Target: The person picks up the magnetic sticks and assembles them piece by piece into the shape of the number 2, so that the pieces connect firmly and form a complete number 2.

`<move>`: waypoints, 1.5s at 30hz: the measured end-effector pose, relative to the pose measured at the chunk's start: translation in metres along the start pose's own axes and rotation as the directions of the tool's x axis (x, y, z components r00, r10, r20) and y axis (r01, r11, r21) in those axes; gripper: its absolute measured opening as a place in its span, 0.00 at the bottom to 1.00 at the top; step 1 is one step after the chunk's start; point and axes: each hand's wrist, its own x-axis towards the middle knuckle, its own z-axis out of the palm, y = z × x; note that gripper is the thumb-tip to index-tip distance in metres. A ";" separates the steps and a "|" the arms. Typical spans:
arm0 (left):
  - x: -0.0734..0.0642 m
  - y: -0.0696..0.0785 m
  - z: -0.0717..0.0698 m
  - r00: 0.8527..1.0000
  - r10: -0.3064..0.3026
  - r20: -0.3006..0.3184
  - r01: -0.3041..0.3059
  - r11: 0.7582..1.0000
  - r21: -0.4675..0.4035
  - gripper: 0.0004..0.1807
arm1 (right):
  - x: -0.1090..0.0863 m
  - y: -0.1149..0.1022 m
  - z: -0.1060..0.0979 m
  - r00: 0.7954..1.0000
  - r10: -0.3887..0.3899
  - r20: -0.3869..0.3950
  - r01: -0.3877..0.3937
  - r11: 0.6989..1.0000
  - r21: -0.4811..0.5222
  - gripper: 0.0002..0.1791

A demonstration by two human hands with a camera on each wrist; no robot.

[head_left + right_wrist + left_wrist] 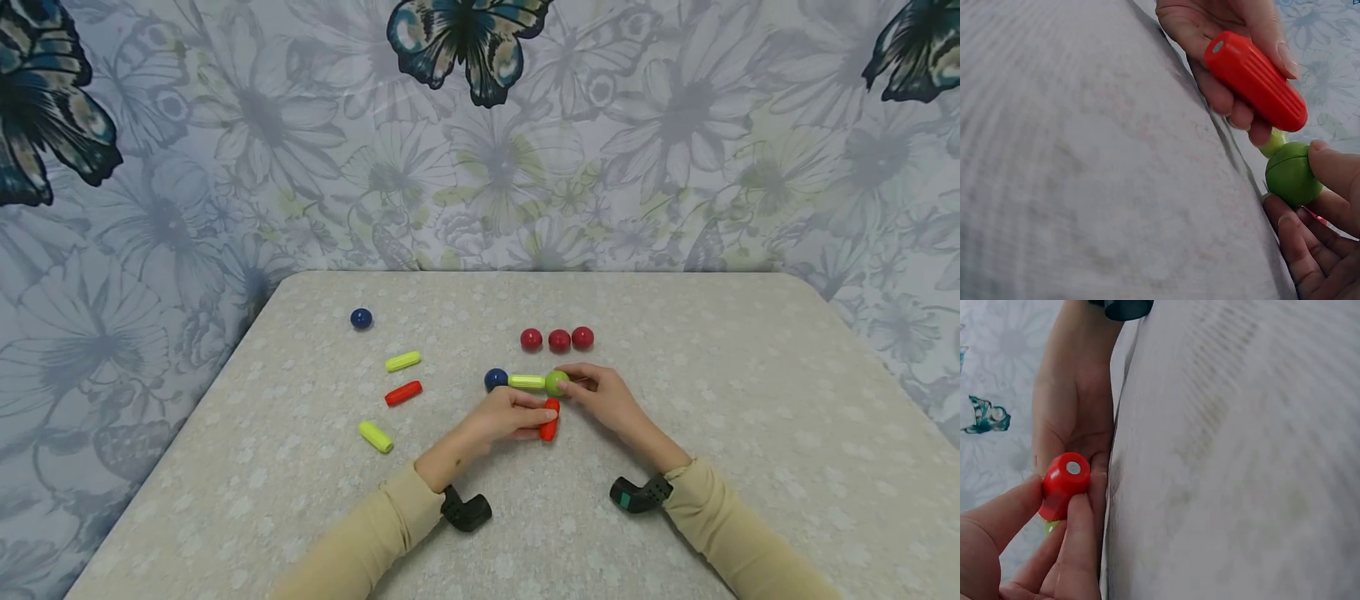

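My left hand (506, 414) pinches a red ribbed rod (550, 421) between thumb and fingers. In the left wrist view a small silvery disc shows on the end of the rod (1067, 481). My right hand (603, 398) holds a green ball (556, 382) between thumb and fingertips. That ball sits at the right end of a yellow-green rod (527, 382), whose left end meets a dark blue ball (496, 380). The right wrist view shows the red rod (1257, 81) close above the green ball (1294, 175), its far end pointing toward it.
Three red balls (558, 340) lie in a row behind the hands. To the left are another dark blue ball (362, 318), a second red rod (403, 393) and two yellow-green rods (375, 437). A patterned wall (480, 183) rises behind the table (712, 333).
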 end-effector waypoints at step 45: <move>0.014 -0.002 0.009 0.998 0.013 -0.060 -0.019 0.995 -0.101 0.12 | 0.001 -0.006 -0.001 1.000 0.022 0.012 -0.022 1.000 -0.010 0.22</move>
